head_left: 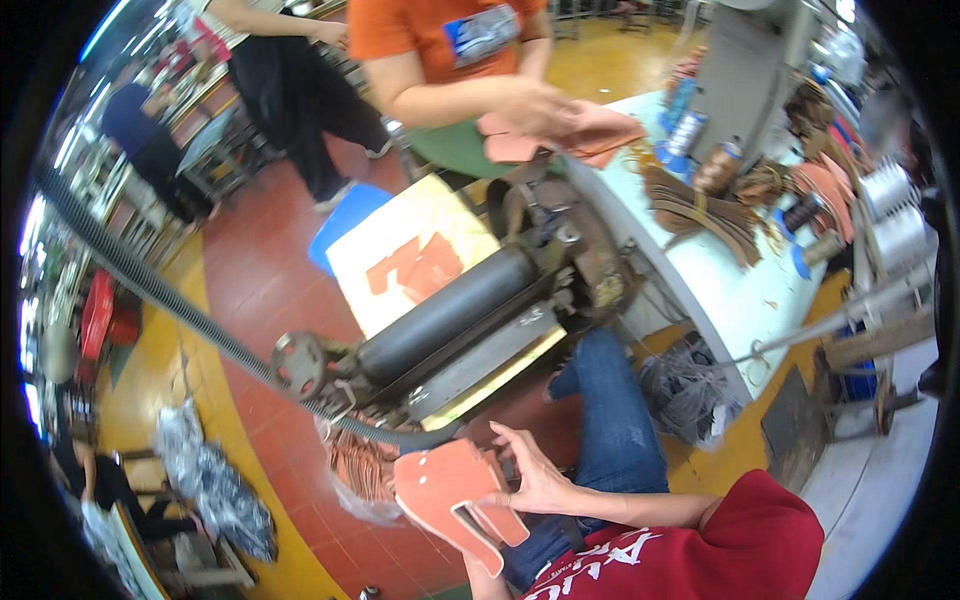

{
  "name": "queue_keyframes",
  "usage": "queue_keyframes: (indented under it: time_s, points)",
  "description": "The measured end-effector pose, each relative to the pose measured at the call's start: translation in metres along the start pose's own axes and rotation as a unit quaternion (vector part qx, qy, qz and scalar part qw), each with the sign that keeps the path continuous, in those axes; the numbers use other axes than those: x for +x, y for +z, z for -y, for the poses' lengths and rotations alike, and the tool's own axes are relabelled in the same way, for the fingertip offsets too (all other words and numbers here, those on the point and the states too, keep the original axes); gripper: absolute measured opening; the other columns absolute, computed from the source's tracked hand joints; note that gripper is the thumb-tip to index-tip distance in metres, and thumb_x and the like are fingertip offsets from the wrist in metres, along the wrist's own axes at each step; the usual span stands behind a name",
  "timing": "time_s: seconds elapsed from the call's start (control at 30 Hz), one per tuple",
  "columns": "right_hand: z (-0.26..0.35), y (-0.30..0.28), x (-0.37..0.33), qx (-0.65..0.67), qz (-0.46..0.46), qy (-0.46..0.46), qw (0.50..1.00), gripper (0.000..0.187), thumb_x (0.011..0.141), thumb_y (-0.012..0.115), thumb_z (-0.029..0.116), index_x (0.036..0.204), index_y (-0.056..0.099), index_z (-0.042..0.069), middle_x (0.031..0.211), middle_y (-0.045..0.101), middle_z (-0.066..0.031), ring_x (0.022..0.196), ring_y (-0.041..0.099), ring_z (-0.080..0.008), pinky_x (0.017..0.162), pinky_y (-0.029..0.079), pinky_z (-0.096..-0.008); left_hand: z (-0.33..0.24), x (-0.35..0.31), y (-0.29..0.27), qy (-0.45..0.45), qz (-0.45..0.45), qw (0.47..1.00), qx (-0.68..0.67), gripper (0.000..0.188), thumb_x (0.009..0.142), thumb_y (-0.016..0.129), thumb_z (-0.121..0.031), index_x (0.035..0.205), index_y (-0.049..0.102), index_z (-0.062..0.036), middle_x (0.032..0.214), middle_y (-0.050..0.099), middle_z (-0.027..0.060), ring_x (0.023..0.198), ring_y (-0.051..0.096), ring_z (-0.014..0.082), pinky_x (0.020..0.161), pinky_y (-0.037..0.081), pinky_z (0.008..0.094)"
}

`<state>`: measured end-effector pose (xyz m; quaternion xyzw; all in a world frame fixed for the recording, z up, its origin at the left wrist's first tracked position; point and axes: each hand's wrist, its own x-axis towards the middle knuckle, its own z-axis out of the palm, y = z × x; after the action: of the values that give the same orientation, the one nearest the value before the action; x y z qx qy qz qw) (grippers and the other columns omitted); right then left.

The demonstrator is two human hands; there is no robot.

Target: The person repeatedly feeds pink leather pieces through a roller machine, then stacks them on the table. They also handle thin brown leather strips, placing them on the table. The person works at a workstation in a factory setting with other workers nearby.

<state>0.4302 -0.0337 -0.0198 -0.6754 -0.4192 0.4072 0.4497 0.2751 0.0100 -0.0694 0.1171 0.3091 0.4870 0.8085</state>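
Observation:
Several cut leather pieces (440, 485), salmon-orange with pale edges and a forked end, are held together in front of me. My right hand (535, 480) is at their right side. Its thumb lies on the top piece and its fingers curve around the edge. My left forearm (484, 580) rises from the lower edge to beneath the pieces, which hide the left hand's fingers. Just beyond stands a machine with a long black roller (450, 312) and a flat metal plate (480, 362). Behind the roller, more salmon pieces (415, 268) lie on a pale yellow sheet (450, 212).
A bundle of similar pieces (355, 462) in clear plastic lies left of my hands. A grey ribbed hose (165, 290) crosses the left side. Opposite, a person in an orange shirt (385, 30) handles salmon leather at a pale table (715, 280) with thread spools (685, 135) and brown strips (700, 215).

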Motion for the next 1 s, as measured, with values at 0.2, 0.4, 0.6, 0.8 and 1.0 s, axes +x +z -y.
queue_keyframes:
  time_s: [0.2, 0.4, 0.6, 0.8, 1.0]
  points:
    - [-0.021, -0.032, -0.019, 0.289, 0.165, 0.035, 0.942, 0.083, 0.086, 0.073, 0.030, 0.147, 0.025, 0.002, 0.142, 0.040, -0.0148, 0.129, 0.043, -0.0227, 0.104, 0.041, -0.0364, 0.011, 0.002, 0.020, -0.044, 0.043, 0.998, 0.016, 0.087, 0.068, 0.069, -0.047, 0.138, 0.040, -0.0045, 0.125, 0.057, 0.0139, 0.113, 0.058, 0.0296, 0.097, 0.050, 0.0428]
    - [-0.027, -0.100, -0.064, 0.314, -0.005, 0.065, 0.947, 0.059, 0.089, 0.070, 0.025, 0.135, 0.044, 0.000, 0.128, 0.054, -0.0083, 0.119, 0.050, -0.0157, 0.101, 0.041, -0.0334, 0.060, -0.001, 0.057, -0.153, 0.163, 0.972, 0.066, 0.086, 0.068, 0.069, -0.046, 0.138, 0.040, -0.0043, 0.124, 0.057, 0.0141, 0.113, 0.058, 0.0297, 0.097, 0.050, 0.0428]
    - [-0.045, -0.156, -0.127, 0.330, -0.135, 0.085, 0.931, 0.057, 0.087, 0.067, 0.023, 0.134, 0.045, -0.001, 0.124, 0.056, -0.0082, 0.114, 0.053, -0.0155, 0.097, 0.042, -0.0323, 0.106, -0.010, 0.076, -0.263, 0.296, 0.834, 0.385, 0.080, 0.084, 0.063, -0.060, 0.137, 0.041, -0.0031, 0.124, 0.056, 0.0094, 0.119, 0.052, 0.0215, 0.100, 0.045, 0.0368]
    - [-0.074, -0.192, -0.195, 0.346, -0.210, 0.152, 0.902, 0.066, 0.077, 0.071, 0.022, 0.133, 0.046, -0.002, 0.125, 0.057, -0.0111, 0.110, 0.058, -0.0210, 0.096, 0.046, -0.0345, 0.139, -0.060, 0.110, -0.340, 0.324, 0.822, 0.323, 0.071, 0.091, 0.065, -0.040, 0.141, 0.032, -0.0012, 0.129, 0.052, 0.0083, 0.115, 0.053, 0.0165, 0.096, 0.046, 0.0320]
    - [-0.031, -0.250, -0.297, 0.375, -0.461, 0.043, 0.803, 0.068, 0.079, 0.066, 0.036, 0.133, 0.046, 0.000, 0.126, 0.057, -0.0143, 0.109, 0.060, -0.0279, 0.090, 0.052, -0.0393, 0.203, -0.126, 0.192, -0.459, 0.564, 0.643, 0.241, 0.054, 0.093, 0.065, -0.032, 0.131, 0.045, 0.0009, 0.125, 0.053, 0.0097, 0.112, 0.054, 0.0153, 0.095, 0.046, 0.0310]
